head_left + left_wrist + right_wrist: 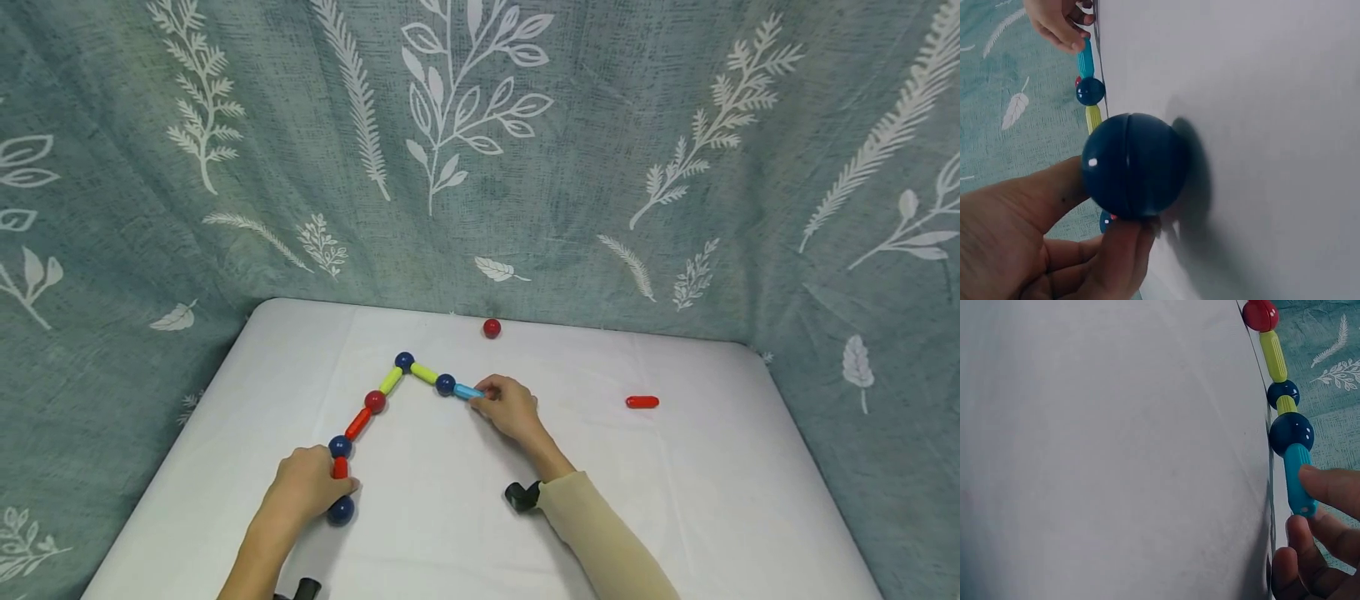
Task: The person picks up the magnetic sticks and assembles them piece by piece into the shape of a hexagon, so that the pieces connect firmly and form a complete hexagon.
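A bent chain of balls and rods lies on the white table. My left hand [303, 483] pinches its near end around a red rod [341, 468], between a dark blue ball [340, 447] and the end dark blue ball [341, 511], which looms large in the left wrist view. Farther along come another red rod [358, 423], a red ball [376, 402], a lime rod [391, 381], the corner blue ball [404, 362] and a second lime rod [424, 373]. At the far end, my right hand [512, 408] pinches a light blue rod [1298, 478] joined to a dark blue ball [1292, 434].
A loose red ball [492, 328] sits near the table's back edge. One loose red rod [642, 402] lies to the right. The white-covered table [720, 483] meets a leaf-patterned curtain [570, 167] behind. Black wrist devices [521, 497] show near both wrists.
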Motion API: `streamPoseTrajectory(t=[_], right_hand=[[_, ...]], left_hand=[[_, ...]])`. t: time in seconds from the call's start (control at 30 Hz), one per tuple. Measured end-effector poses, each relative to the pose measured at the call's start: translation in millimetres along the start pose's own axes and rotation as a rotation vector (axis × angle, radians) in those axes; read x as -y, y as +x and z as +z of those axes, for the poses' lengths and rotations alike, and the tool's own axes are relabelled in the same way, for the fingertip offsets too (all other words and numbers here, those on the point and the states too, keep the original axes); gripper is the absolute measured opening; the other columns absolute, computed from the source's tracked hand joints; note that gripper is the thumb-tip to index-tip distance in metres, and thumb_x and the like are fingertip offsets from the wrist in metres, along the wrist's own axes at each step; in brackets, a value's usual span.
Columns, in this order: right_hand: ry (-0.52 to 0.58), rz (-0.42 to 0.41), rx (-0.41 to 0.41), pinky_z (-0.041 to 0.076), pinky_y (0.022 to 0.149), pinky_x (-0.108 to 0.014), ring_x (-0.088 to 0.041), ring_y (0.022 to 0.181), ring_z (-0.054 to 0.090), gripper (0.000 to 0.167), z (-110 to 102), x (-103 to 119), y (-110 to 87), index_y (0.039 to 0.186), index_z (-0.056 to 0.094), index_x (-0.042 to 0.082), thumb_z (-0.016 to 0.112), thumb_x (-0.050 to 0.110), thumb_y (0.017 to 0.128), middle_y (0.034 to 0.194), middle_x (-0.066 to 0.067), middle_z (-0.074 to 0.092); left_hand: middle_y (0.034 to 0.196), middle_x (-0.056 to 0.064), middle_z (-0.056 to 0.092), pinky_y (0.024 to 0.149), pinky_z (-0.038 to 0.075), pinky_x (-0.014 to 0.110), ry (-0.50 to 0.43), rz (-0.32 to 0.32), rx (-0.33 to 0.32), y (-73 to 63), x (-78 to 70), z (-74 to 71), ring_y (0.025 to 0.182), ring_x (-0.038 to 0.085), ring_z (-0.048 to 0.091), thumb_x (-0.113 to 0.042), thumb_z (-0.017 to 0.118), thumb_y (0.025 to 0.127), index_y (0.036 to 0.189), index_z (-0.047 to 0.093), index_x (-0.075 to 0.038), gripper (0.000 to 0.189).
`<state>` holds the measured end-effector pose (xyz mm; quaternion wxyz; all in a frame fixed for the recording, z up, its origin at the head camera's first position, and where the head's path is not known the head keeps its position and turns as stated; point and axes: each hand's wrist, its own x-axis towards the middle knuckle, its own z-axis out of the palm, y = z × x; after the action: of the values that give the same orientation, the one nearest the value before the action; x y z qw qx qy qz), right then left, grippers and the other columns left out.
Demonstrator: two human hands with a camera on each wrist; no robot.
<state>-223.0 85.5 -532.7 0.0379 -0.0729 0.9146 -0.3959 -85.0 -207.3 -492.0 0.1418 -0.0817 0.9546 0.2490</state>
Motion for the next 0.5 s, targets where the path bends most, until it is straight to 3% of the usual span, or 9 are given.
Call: streamPoseTrajectory(t=[0.5], right_hand=[[0.024,0.057,-0.050,0.030,0.079,-0.044,-0.015,0.067,0.050,0.017,0.7,-1.4,2.1,0.098,0.073,0.011,0.078,0.024,0.089,0.069,0.005,0.057]], left_hand=[[0.054,0.004,0.052,0.048,0.035,0.026,-0.017,-0.019,0.000,-4.0,-3.9,2.9,0.049,0.016,0.049,-0.027,0.086,0.078,0.068,0.059,-0.004,0.036]])
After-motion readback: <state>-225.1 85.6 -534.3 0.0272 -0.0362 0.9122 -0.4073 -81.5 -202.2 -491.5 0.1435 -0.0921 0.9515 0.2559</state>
